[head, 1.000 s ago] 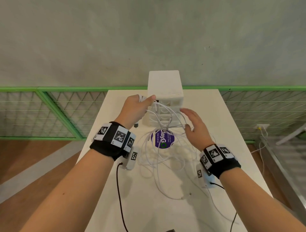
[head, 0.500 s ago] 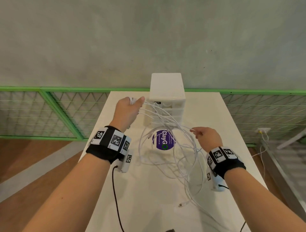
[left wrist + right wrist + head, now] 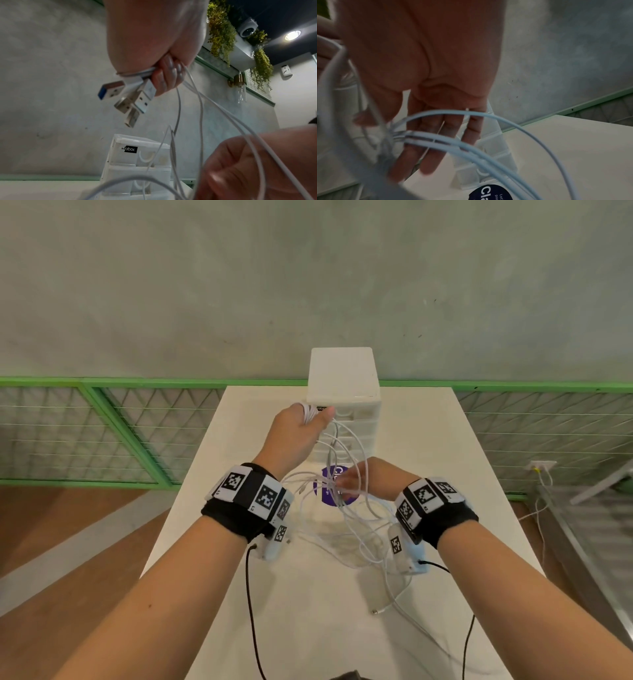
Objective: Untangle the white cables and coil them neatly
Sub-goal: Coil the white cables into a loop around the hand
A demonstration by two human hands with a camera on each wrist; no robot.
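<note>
Several tangled white cables [image 3: 356,518] hang from my left hand [image 3: 301,429], raised in front of the drawer box. Its fingers [image 3: 164,77] grip the bundle just behind the USB plugs [image 3: 130,97], which stick out below the fist. The strands drop to a loose heap on the table [image 3: 342,628]. My right hand [image 3: 363,481] is lower, among the hanging strands over a purple sticker [image 3: 329,494]. Its fingers [image 3: 436,135] are straight, with cables [image 3: 453,144] running across them, none gripped. One loose plug end [image 3: 376,611] lies near the front.
A white drawer box [image 3: 344,378] stands at the table's far edge against the wall. A green mesh fence [image 3: 102,426] runs behind the table. Black wires [image 3: 251,611] trail from both wrist cameras over the table.
My right hand, which had drawn a strand out to the right, has come back left and in under the left hand. The left hand keeps hold of the plug ends.
</note>
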